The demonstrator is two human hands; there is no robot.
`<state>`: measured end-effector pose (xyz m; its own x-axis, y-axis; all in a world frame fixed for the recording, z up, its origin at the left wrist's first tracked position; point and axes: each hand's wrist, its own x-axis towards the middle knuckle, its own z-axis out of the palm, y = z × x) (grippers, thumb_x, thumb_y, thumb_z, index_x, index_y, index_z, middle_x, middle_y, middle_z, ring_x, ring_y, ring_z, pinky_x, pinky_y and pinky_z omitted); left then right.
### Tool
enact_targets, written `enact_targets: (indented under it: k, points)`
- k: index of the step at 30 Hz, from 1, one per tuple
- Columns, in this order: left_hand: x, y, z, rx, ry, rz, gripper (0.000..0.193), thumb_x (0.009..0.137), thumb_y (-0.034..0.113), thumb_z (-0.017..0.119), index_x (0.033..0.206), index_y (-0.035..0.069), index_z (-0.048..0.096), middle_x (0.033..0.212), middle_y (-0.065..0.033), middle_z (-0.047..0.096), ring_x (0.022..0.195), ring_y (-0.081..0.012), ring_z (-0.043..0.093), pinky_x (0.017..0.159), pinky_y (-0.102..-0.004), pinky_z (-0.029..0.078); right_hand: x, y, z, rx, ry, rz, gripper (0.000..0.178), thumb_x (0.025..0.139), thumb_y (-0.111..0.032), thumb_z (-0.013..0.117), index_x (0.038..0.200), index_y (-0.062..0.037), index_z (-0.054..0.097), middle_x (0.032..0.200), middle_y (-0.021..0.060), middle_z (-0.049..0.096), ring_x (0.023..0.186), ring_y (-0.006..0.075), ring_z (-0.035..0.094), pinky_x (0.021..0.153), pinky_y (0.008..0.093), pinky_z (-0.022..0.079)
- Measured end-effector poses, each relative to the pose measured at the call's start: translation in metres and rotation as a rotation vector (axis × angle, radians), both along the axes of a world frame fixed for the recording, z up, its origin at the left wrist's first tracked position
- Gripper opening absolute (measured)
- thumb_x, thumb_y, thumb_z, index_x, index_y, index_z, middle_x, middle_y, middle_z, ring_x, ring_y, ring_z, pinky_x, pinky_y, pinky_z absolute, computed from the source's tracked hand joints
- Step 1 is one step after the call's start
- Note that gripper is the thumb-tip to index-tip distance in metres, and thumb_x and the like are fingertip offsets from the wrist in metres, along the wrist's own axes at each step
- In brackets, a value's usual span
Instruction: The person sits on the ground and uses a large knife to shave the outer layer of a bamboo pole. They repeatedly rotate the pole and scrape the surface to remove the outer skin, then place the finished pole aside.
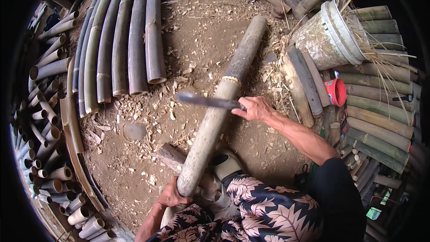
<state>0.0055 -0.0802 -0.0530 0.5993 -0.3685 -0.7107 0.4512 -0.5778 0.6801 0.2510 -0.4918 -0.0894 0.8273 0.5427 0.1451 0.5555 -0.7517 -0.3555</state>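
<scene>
A thick grey-tan bamboo pole slants from my lap up to the far right. Partway along, a raised joint has pale, ragged edges. My left hand is wrapped round the pole's near end, by my patterned trousers. In my right hand, closed on its handle, is a machete. Its dark blade lies crosswise over the pole below the joint, tip pointing left. Whether the blade touches the bamboo I cannot tell. The handle is mostly hidden by my fingers.
Several long bamboo poles lie at the far left. Stacked cut bamboo lines the left side. Wood shavings litter the dirt floor. A dirty white bucket, a red container and a bamboo-slat platform stand at right.
</scene>
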Motion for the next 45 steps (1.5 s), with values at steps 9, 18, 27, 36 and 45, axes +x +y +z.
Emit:
enact_targets:
  k: [9, 18, 27, 36, 45]
  points:
    - [0.006, 0.006, -0.006, -0.173, 0.196, 0.058, 0.112, 0.054, 0.033, 0.092, 0.142, -0.005, 0.034, 0.129, -0.0223, 0.057, 0.124, -0.0318, 0.053, 0.108, -0.0393, 0.04, -0.004, 0.01, -0.013, 0.092, -0.256, 0.115, 0.063, 0.095, -0.072, 0.036, 0.07, -0.0151, 0.046, 0.051, -0.003, 0.04, 0.041, 0.0092, 0.036, 0.032, 0.0276, 0.031]
    - [-0.144, 0.084, 0.038, 0.298, -0.26, 0.23, 0.108, 0.061, 0.05, 0.09, 0.137, -0.008, 0.039, 0.129, -0.0272, 0.052, 0.12, -0.0387, 0.055, 0.104, -0.0446, 0.045, -0.039, -0.058, 0.02, 0.028, 0.421, -0.916, 0.048, 0.102, -0.051, 0.047, 0.094, -0.0051, 0.057, 0.056, -0.0027, 0.047, 0.04, 0.0124, 0.038, 0.038, 0.0332, 0.034]
    - [-0.216, 0.118, -0.027, 0.722, 0.268, 0.364, 0.102, 0.061, 0.05, 0.089, 0.132, -0.006, 0.043, 0.123, -0.0262, 0.055, 0.114, -0.0392, 0.057, 0.1, -0.045, 0.047, -0.186, 0.021, 0.034, -0.11, 0.558, -0.738, 0.032, 0.081, -0.031, 0.072, 0.099, -0.0074, 0.062, 0.09, 0.0182, 0.069, 0.084, 0.0398, 0.067, 0.073, 0.0503, 0.051]
    - [-0.217, 0.111, -0.011, 0.745, 0.314, 0.416, 0.096, 0.061, 0.05, 0.088, 0.128, -0.005, 0.046, 0.117, -0.0252, 0.057, 0.108, -0.0396, 0.06, 0.096, -0.0453, 0.049, -0.049, 0.03, 0.041, -0.037, 0.524, -0.67, 0.016, 0.083, -0.017, 0.066, 0.094, -0.0061, 0.061, 0.08, 0.007, 0.064, 0.064, 0.0218, 0.062, 0.056, 0.0396, 0.049]
    - [-0.033, 0.012, 0.09, 0.552, -0.243, 0.149, 0.081, 0.062, 0.05, 0.081, 0.116, -0.004, 0.051, 0.104, -0.023, 0.06, 0.095, -0.0395, 0.064, 0.082, -0.047, 0.052, 0.065, 0.035, 0.011, 0.475, 0.674, -0.964, 0.033, 0.098, -0.031, 0.063, 0.082, -0.0023, 0.058, 0.065, 0.0002, 0.053, 0.049, 0.0114, 0.052, 0.042, 0.0254, 0.043]
